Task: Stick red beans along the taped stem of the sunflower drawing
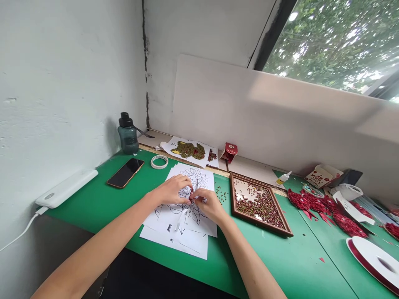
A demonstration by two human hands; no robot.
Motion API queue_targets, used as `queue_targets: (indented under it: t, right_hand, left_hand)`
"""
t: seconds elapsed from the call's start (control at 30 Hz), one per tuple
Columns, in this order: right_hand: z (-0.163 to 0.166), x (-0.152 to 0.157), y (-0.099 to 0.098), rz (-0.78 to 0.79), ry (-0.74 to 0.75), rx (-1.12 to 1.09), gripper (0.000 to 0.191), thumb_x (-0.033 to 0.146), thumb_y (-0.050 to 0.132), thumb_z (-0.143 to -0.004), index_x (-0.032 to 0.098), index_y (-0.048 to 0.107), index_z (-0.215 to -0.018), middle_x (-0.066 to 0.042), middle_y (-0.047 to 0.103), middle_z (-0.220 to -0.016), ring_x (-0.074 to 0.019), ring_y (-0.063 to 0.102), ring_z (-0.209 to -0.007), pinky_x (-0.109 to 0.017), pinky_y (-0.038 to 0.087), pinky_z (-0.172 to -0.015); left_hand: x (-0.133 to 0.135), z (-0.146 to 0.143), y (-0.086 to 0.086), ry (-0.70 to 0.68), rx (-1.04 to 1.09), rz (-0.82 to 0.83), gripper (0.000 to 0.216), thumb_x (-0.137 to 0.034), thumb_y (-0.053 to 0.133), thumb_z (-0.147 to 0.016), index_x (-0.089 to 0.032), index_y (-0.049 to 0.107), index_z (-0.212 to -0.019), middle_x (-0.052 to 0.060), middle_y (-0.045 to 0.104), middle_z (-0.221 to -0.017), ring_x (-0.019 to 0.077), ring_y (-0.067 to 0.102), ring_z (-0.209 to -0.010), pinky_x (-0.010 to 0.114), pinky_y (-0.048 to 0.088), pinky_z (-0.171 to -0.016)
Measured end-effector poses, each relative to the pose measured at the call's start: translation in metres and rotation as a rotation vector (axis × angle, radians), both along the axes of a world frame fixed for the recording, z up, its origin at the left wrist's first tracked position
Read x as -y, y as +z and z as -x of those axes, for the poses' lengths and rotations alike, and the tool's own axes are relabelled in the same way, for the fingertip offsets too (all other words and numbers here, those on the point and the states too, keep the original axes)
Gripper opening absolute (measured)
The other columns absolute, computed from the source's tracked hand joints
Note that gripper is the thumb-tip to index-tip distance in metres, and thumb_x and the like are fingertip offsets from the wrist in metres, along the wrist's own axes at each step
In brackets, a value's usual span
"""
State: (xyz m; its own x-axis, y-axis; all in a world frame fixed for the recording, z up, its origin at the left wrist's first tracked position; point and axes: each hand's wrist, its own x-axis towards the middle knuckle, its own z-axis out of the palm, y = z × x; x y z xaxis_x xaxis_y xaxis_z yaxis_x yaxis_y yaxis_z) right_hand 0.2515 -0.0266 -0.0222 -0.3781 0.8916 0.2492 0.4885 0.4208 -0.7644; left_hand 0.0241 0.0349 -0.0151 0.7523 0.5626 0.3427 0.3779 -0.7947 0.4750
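My left hand (173, 189) and my right hand (208, 203) meet over a sheet of paper (208, 178) printed with a black-line flower. Both have curled fingers, with the fingertips pinched close together near the flower's middle. Something small and dark red shows between them, mostly hidden by the fingers. Just below the fingertips, a narrow whitish strip (180, 221) slants over the drawing. More line-drawn sheets lie underneath, the lowest sheet (195, 250) reaching toward the table's front edge.
Right of the papers are loose beans (222, 195) and a brown-framed tray (262, 229) of red and green beans. A phone (125, 172), tape roll (159, 162) and bottle (128, 135) stand left. Behind are a bean picture (190, 150) and red box (230, 151); red ribbon flowers (349, 224) lie far right.
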Motion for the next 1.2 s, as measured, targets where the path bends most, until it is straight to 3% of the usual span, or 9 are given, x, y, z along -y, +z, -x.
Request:
queue_targets:
  t: [0.43,0.9,1.2]
  right_hand:
    - [0.004,0.003,0.008,0.030,0.088,0.022,0.031,0.003,0.059,-0.078,0.024,0.080,-0.087,-0.005,0.074,-0.095,-0.0193,0.066,-0.081,-0.030,0.050,-0.070]
    - [0.003,0.005,0.009,0.051,0.133,0.039,0.039,-0.001,0.054,-0.074,0.025,0.080,-0.088,-0.004,0.073,-0.096,-0.0177,0.065,-0.080,-0.030,0.051,-0.072]
    - [0.003,0.005,0.011,0.021,0.079,0.033,0.040,-0.002,0.050,-0.075,0.024,0.077,-0.088,-0.003,0.075,-0.091,-0.0185,0.067,-0.083,-0.031,0.050,-0.076]
  left_hand:
    - [0.001,-0.001,-0.008,-0.023,-0.047,0.043,0.065,-0.047,0.089,-0.073,-0.029,0.063,-0.129,0.007,0.062,-0.135,0.0313,0.054,-0.129,0.045,0.047,-0.106]
    - [-0.004,0.002,-0.011,-0.035,-0.031,0.038,0.058,-0.043,0.088,-0.073,-0.030,0.067,-0.126,0.006,0.064,-0.131,0.0298,0.057,-0.126,0.043,0.051,-0.102]
    - [-0.007,0.004,-0.009,-0.030,0.015,0.055,0.038,-0.028,0.078,-0.083,-0.030,0.069,-0.120,0.005,0.069,-0.123,0.0274,0.060,-0.124,0.041,0.052,-0.101]
